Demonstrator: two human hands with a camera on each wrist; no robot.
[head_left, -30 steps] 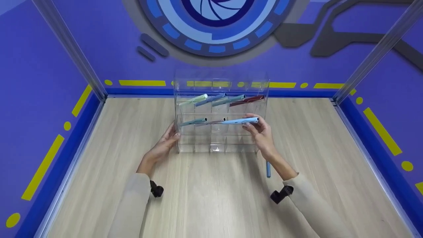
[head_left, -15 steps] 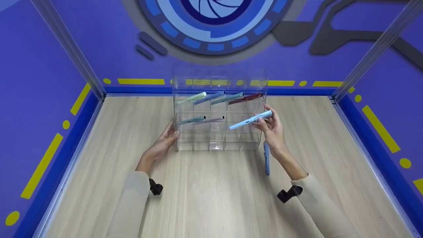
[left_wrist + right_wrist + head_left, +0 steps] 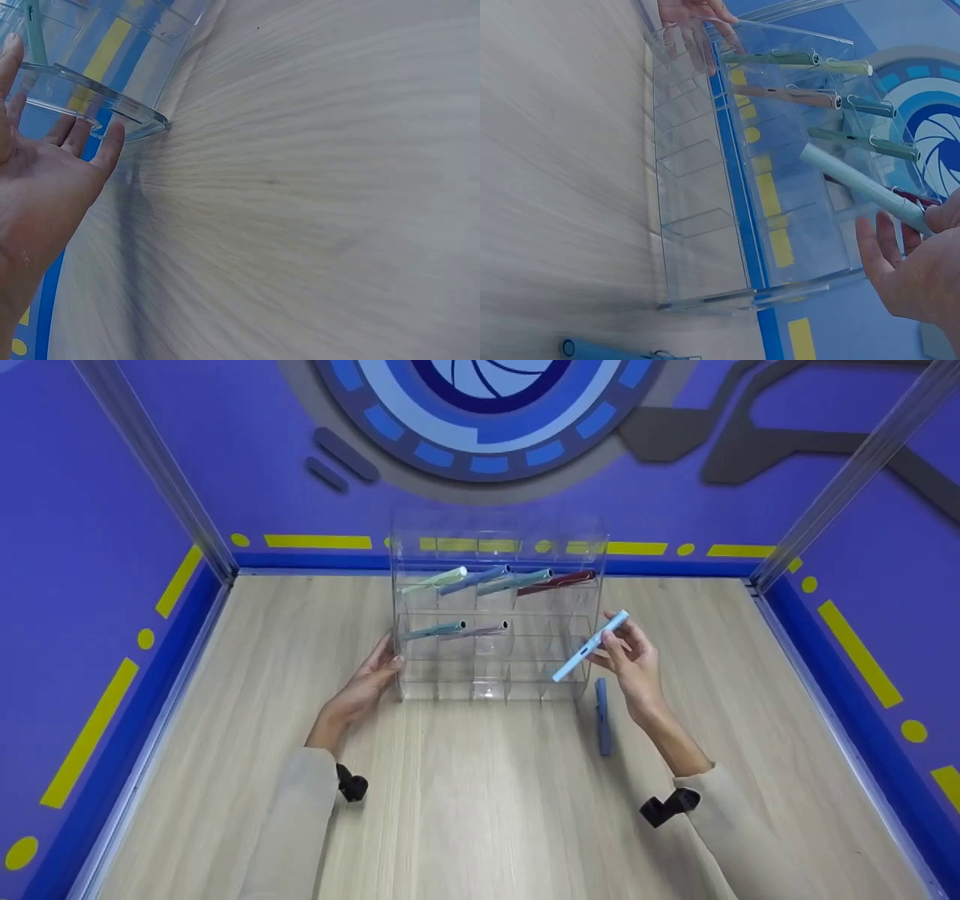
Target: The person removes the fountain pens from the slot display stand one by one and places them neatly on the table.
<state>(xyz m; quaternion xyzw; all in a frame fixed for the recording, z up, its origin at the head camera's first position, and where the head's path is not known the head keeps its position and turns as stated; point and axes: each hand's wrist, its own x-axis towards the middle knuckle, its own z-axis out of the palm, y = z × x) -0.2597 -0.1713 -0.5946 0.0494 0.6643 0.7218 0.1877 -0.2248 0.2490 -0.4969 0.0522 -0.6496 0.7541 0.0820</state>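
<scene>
My right hand (image 3: 636, 671) pinches a light blue pen (image 3: 589, 648) between thumb and fingers, just off the front right of a clear display rack (image 3: 491, 690). The pen slants, its lower end toward the rack. My left hand (image 3: 365, 682) rests against the rack's left side, fingers extended along the wall. On the rack's upper tier lie a light green pen (image 3: 442, 579), a blue pen (image 3: 480, 579), a teal pen (image 3: 521, 580) and a dark red pen (image 3: 559, 582). A second teal pen (image 3: 439, 630) and a mauve pen (image 3: 480, 629) lie on the tier below.
A darker blue pen (image 3: 603, 718) lies on the wooden table (image 3: 480, 810), in front of the rack's right end. Behind the rack stands a blue patterned wall (image 3: 255, 457). Side walls with metal edging flank the table.
My right hand has lifted the light blue pen off the right of the lower tier. It has moved right and toward me, tilting the pen more steeply. My left hand stays at the rack.
</scene>
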